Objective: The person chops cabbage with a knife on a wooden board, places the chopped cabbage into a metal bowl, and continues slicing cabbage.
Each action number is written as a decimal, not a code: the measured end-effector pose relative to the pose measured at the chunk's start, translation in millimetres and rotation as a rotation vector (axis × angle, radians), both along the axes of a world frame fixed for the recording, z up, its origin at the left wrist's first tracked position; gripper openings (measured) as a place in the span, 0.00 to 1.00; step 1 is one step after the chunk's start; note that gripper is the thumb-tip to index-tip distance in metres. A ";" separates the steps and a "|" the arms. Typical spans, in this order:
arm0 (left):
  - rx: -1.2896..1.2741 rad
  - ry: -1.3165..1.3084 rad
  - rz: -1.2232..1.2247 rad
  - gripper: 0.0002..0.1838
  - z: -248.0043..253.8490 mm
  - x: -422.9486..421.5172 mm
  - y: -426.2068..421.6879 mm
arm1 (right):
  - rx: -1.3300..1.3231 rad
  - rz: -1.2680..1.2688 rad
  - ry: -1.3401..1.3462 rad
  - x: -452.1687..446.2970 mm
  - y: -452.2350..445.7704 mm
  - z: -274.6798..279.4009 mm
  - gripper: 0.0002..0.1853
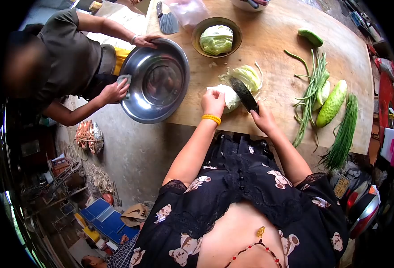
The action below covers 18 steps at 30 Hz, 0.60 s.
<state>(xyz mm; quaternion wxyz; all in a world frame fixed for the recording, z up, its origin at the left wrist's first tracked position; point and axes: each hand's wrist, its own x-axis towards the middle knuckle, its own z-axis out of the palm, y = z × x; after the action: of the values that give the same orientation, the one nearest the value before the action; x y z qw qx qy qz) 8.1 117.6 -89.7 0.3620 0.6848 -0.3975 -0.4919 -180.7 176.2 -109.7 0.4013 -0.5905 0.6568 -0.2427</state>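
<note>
At the near edge of the wooden table [268, 49], my left hand [213, 102] grips a pale cabbage piece [229, 97] with its fingers closed on it. A dark-bladed knife [244, 94] is held by its handle in my right hand [263, 117], the blade slanting up and left beside the cabbage piece. Just beyond lie loose cabbage leaves [248, 77]. Further back, a brown bowl [238, 41] holds a cabbage chunk [216, 39].
Left, another person [67, 49] holds a large metal basin [179, 89] and a cloth [124, 85]. A cleaver [167, 22] lies at the back. Long beans [311, 91], a cucumber [311, 36], a bumpy gourd [332, 105] and green chives [346, 134] lie right.
</note>
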 end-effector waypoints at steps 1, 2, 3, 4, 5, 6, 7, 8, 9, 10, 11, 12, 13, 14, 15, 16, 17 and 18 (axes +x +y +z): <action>0.002 -0.016 0.041 0.07 0.3 -3.0 -0.7 | 0.000 0.008 0.023 -0.1 -0.3 1.7 0.14; 0.003 -0.032 0.084 0.08 0.2 -5.4 -0.9 | 0.002 0.009 0.025 -0.4 0.4 1.2 0.14; 0.004 -0.031 0.086 0.08 -4.5 -5.8 -0.2 | 0.008 0.000 0.024 -0.1 0.6 0.4 0.14; -0.037 -0.128 0.066 0.08 -11.2 -5.4 0.3 | 0.011 -0.005 0.022 0.1 -0.5 -0.4 0.14; -0.077 -0.225 0.051 0.08 -16.3 -4.6 0.5 | 0.008 0.004 0.021 0.4 -1.6 0.5 0.14; -0.079 -0.226 0.066 0.08 -13.8 -5.2 0.5 | 0.027 0.005 0.014 0.0 -1.2 2.3 0.14; -0.081 -0.304 0.026 0.08 -10.2 -5.7 0.2 | 0.044 0.014 0.007 -0.2 -1.0 3.5 0.14; -0.084 -0.385 -0.002 0.08 -7.6 -5.7 0.1 | 0.035 0.046 0.004 -1.8 1.9 0.6 0.14; -0.098 -0.329 -0.008 0.07 -23.6 -6.0 -0.9 | 0.006 0.013 -0.027 -4.5 5.4 -6.0 0.15; -0.091 -0.329 -0.051 0.06 -20.8 -10.0 -0.8 | -0.028 0.007 -0.071 -3.7 3.9 -11.2 0.17; -0.095 -0.339 -0.030 0.07 -21.4 -15.2 0.1 | -0.036 0.032 -0.126 -6.8 0.2 -22.6 0.17; -0.068 -0.280 -0.027 0.09 -35.1 -14.9 0.2 | 0.002 0.055 -0.180 -14.0 -1.8 -35.8 0.17; -0.070 -0.287 -0.052 0.12 -30.0 -18.2 -3.4 | 0.055 0.068 -0.222 -16.0 -6.0 -45.8 0.17; 0.081 -0.354 -0.088 0.13 -2.3 -15.3 -4.1 | 0.117 0.081 -0.239 -19.3 -9.8 -52.0 0.17; 0.092 -0.376 -0.066 0.13 42.5 -10.6 1.9 | 0.174 0.075 -0.198 -19.6 -10.9 -43.0 0.17; 0.030 -0.349 -0.064 0.13 26.6 -12.7 2.3 | 0.232 0.072 -0.156 -18.7 -13.3 -32.1 0.17; -0.024 -0.349 0.001 0.11 18.4 -15.4 6.2 | 0.266 0.057 -0.100 -13.0 -13.9 -18.6 0.19; -0.080 -0.345 0.050 0.09 12.6 -18.1 9.3 | 0.295 0.026 -0.035 -9.6 -12.7 -10.2 0.20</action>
<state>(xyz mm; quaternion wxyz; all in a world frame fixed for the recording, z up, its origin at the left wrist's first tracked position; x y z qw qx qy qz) -10.1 126.9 -77.1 0.3273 0.7539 -0.4559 -0.3417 -190.3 163.5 -119.9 0.4983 -0.5292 0.6704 -0.1488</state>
